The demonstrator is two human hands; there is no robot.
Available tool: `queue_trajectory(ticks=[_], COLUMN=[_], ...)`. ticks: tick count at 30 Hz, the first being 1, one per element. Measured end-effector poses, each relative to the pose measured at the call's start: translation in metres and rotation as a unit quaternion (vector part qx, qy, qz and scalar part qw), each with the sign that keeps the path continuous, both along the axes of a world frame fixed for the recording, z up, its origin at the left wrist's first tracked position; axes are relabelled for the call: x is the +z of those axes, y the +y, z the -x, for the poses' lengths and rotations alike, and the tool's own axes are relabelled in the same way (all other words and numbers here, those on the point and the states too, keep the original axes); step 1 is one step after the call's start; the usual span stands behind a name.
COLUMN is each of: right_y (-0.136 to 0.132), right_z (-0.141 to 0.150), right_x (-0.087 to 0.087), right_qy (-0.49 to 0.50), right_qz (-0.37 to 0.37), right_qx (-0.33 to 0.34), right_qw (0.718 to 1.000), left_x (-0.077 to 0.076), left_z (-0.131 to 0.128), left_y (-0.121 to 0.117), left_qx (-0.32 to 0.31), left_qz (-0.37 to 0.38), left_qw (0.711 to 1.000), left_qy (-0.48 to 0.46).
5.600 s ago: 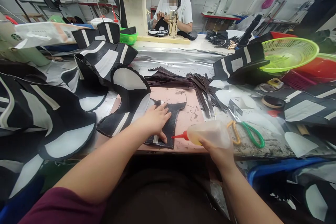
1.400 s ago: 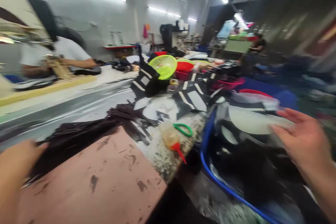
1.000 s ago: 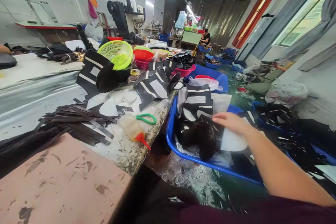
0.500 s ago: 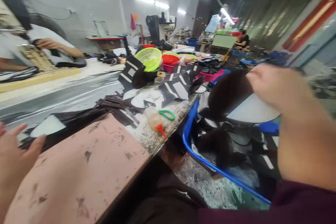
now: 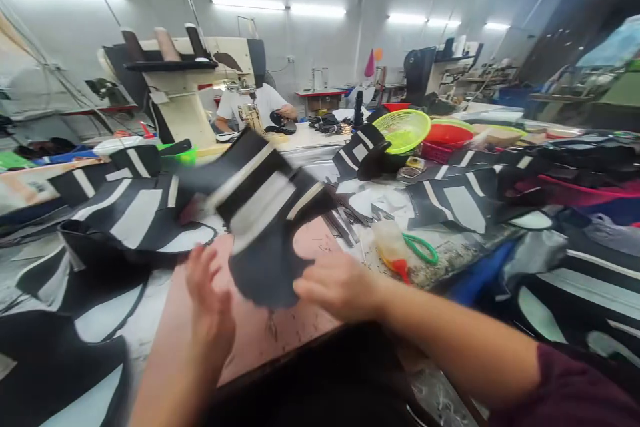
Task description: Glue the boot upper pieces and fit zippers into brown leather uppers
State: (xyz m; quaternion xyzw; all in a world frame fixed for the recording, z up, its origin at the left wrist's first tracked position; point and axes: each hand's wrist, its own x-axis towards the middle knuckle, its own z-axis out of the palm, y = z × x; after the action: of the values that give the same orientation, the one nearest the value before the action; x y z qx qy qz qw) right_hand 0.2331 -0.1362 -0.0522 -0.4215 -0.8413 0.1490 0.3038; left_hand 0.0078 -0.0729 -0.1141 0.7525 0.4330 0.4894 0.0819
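Note:
My right hand [image 5: 337, 288] is closed on the lower edge of a black-and-white shoe upper piece [image 5: 265, 213], which hangs blurred above the pink work board [image 5: 315, 240]. My left hand [image 5: 207, 303] is just left of the piece with its fingers spread, holding nothing; motion smears it. A squeeze bottle of glue with a red nozzle [image 5: 390, 250] lies on the table to the right of my right hand, beside green-handled scissors [image 5: 420, 248].
Stacks of black-and-white upper pieces [image 5: 135, 213] cover the table's left side, with more at the right [image 5: 455, 197]. A green basket [image 5: 403, 130] and red baskets [image 5: 450, 133] stand behind. A person in a white shirt [image 5: 255, 103] works at a sewing machine [image 5: 185, 93] across the table.
My right hand has brought a black-and-white piece from the blue tub at my right over to the pink board. The view has swung back left. My left hand has risen beside the piece.

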Motion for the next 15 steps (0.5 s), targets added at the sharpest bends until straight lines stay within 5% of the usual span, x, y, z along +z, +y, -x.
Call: queue_trajectory(ticks=[2, 5, 10, 13, 15], right_y=[-0.005, -0.021, -0.026, -0.019, -0.016], right_z=[0.008, -0.002, -0.034, -0.042, -0.04], right_x=[-0.034, -0.055, -0.048, -0.043, -0.04], right_qy=[-0.04, 0.062, 0.331, 0.419, 0.491], right_qz=[0.006, -0.02, -0.01, 0.05, 0.137], right_qx=[0.039, -0.02, -0.186, -0.27, -0.263], right_qw=[0.998, 0.998, 0.925, 0.866, 0.819], left_x=[-0.018, -0.026, -0.014, -0.014, -0.015], left_z=[0.002, -0.002, -0.023, -0.027, -0.024], left_y=[-0.011, -0.019, -0.012, -0.007, -0.009], left_qx=[-0.059, -0.173, -0.214, -0.211, -0.22], left_qz=[0.062, 0.188, 0.269, 0.273, 0.256], left_qw=[0.983, 0.896, 0.842, 0.836, 0.847], left_qy=[0.162, 0.363, 0.415, 0.426, 0.411])
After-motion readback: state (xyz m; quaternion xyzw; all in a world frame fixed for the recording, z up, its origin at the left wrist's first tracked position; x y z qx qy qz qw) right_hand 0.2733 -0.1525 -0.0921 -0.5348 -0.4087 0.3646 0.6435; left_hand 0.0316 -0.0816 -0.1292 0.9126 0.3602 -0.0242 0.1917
